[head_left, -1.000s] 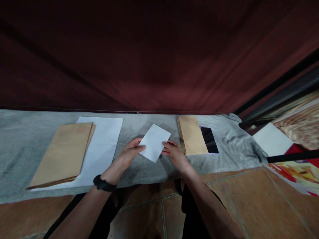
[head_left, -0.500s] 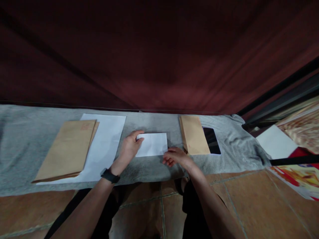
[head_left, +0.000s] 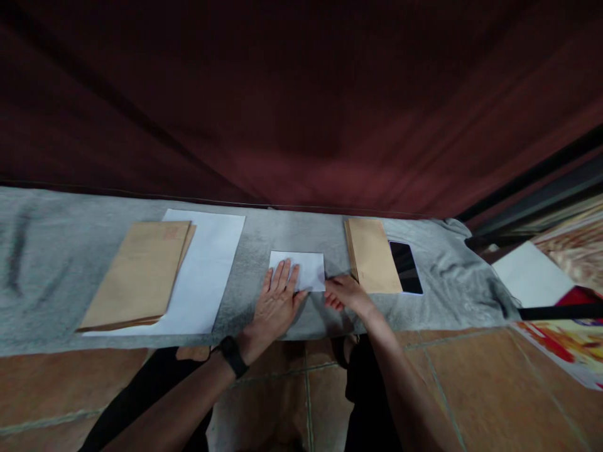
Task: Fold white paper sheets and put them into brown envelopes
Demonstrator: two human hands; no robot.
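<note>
A small white paper [head_left: 311, 267], which looks like a folded sheet, lies on the grey cloth in front of me. My left hand [head_left: 277, 295] rests flat on its left half, fingers stretched out and slightly spread. At the paper's lower right corner, my right hand [head_left: 345, 293] has its fingers curled, with thumb and index finger at the corner. The other fingers of that hand are tucked under. Just right of this hand lies a stack of small brown envelopes [head_left: 375, 257].
Large brown envelopes [head_left: 136, 273] lie over large white paper [head_left: 219, 263] on the left. A phone [head_left: 406, 268] sits beside the small envelopes. The grey cloth [head_left: 42, 270] covers a narrow surface, with a dark red curtain [head_left: 301, 125] behind and tiled floor [head_left: 264, 402] below.
My left hand has gone from gripping the paper's left edge to lying flat on top of it. My right hand has come to the lower right corner. The view has shifted slightly.
</note>
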